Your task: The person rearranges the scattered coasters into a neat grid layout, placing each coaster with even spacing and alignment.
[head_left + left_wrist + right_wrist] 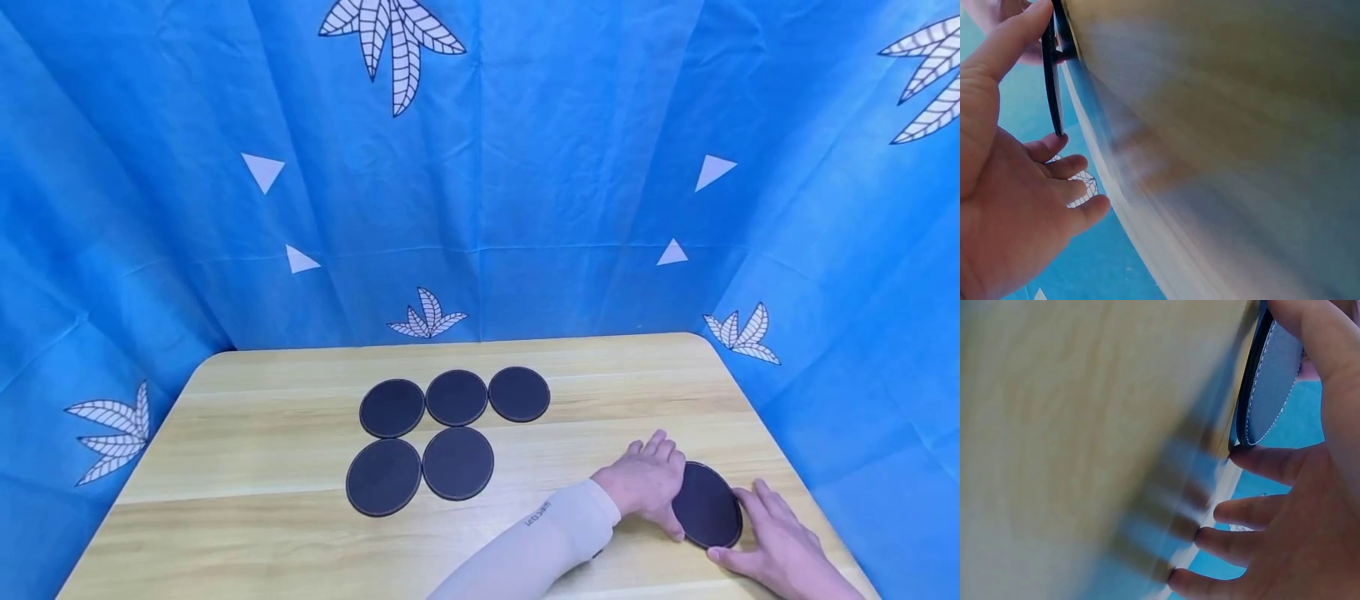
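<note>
At the right of the table, both hands are on one round black coaster [707, 506] with a stitched edge. My left hand [647, 477] holds its left side, thumb and index finger at the rim. On the opposite side, my right hand [783, 540] grips the rim between thumb and index finger. The left wrist view shows the coaster [1052, 87] edge-on, the left hand's other fingers spread beside it. Pale stitching rings the coaster [1272, 384] in the right wrist view, where the right hand's other fingertips reach down at the tabletop.
Several matching coasters lie flat left of the hands: a back row with a left coaster [392, 408], a middle one [457, 397] and a right one [519, 394], and two in front [383, 477]. Blue curtain [480, 183] surrounds the wooden table [247, 467].
</note>
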Tool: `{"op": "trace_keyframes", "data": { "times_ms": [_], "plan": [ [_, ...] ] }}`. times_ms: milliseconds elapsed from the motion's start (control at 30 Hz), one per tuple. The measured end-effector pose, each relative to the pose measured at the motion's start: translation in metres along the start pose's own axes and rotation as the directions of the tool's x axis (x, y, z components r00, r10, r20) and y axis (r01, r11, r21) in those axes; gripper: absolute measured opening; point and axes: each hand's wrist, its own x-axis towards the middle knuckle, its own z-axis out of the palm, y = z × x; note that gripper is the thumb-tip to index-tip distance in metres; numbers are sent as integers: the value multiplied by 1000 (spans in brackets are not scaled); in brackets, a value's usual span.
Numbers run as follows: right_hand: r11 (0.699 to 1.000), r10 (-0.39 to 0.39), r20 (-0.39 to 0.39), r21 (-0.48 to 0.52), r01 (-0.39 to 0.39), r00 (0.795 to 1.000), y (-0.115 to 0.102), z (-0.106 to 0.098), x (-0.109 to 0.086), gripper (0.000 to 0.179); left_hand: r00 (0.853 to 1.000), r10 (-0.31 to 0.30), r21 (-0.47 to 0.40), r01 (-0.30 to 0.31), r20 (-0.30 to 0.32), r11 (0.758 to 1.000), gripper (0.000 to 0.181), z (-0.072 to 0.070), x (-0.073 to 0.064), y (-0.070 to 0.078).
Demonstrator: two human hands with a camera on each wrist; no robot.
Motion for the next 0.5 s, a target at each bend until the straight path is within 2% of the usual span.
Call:
{"op": "trace_keyframes", "data": {
  "times_ms": [167, 500],
  "plan": [
    [1000, -15, -23, -1, 15, 1000, 0, 1, -3, 97, 999, 38, 17, -38, -24, 999, 105, -1, -1, -2],
    [1000, -25, -16, 19, 25, 1000, 5, 4, -5, 94, 995, 79, -28, -81, -67, 996, 105, 0, -4, -7]
  ]
}}
